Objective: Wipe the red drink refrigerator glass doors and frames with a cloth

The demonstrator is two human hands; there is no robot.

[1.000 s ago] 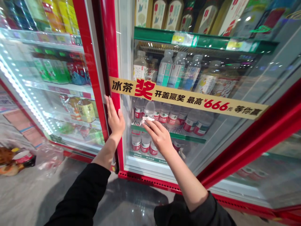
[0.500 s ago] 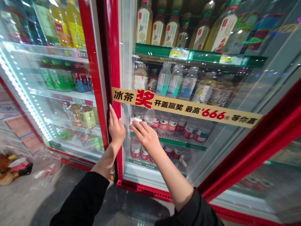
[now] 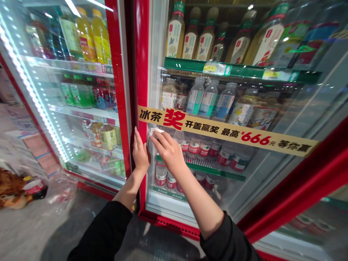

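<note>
My left hand (image 3: 141,154) lies along the red door frame (image 3: 141,83) of a drinks fridge, its fingers stretched upward against the edge. A crumpled white tissue or cloth (image 3: 157,131) is under the fingertips of my right hand (image 3: 170,151), which presses it to the left side of the glass door. Just above the right hand runs a yellow banner strip (image 3: 206,125) with black and red lettering. Behind the glass, rows of bottles (image 3: 197,96) stand on shelves. The palm side of both hands is hidden.
A second lit fridge (image 3: 115,78) with bottled drinks stands to the left. Another red-framed fridge (image 3: 307,197) is at the lower right. Cartons (image 3: 45,152), a clear plastic bag (image 3: 63,185) and a dark bottle (image 3: 36,188) sit at the lower left on the grey floor.
My right hand and the white tissue or cloth have slid left and slightly up the glass, closer to the frame. The left hand keeps its place on the edge. The camera view has shifted.
</note>
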